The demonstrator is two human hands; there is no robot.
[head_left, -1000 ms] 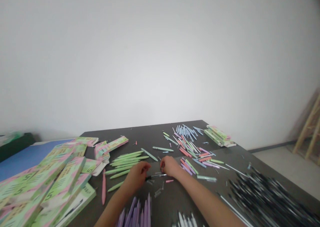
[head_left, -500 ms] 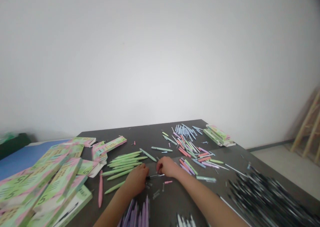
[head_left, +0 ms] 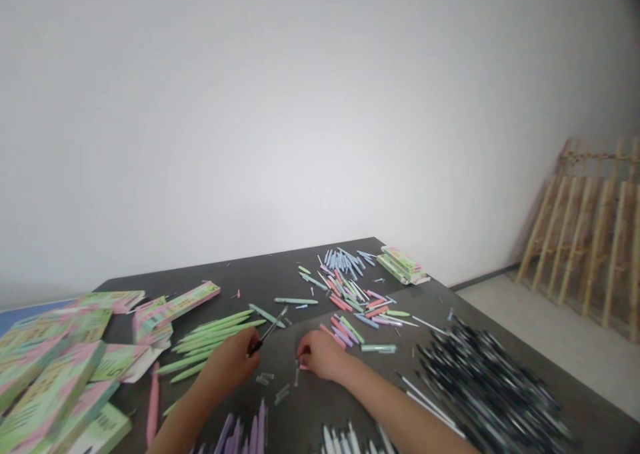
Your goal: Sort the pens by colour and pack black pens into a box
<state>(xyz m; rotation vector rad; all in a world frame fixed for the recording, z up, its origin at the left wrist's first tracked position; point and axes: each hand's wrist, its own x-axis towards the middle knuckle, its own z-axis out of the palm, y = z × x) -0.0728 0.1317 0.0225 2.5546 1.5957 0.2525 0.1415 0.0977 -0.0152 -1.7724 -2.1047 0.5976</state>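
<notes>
My left hand [head_left: 234, 361] is closed around a slim pen [head_left: 270, 331] with a dark lower part and a pale, clear-looking upper part, tilted up to the right. Light green pen barrels [head_left: 215, 337] lie beside and partly behind that hand. My right hand [head_left: 323, 355] is pinched low over the table; what is between its fingertips is too small to make out. A small pink piece [head_left: 304, 367] shows just under those fingers, next to a small clear tube [head_left: 297, 377]. More short clear tubes [head_left: 282, 395] lie between the hands.
Pen boxes [head_left: 55, 387] are heaped at the left, with a pink barrel [head_left: 153, 407] beside them. Purple barrels [head_left: 240, 434] and white-tipped pens [head_left: 343, 439] sit at the front. Mixed coloured parts [head_left: 350, 294] spread behind; black pens [head_left: 490, 381] pile up at right.
The view has swung right, showing more of the wooden rack. My left hand has raised the pen from lying nearly flat to a tilt. My right hand has come down over the pink piece.
</notes>
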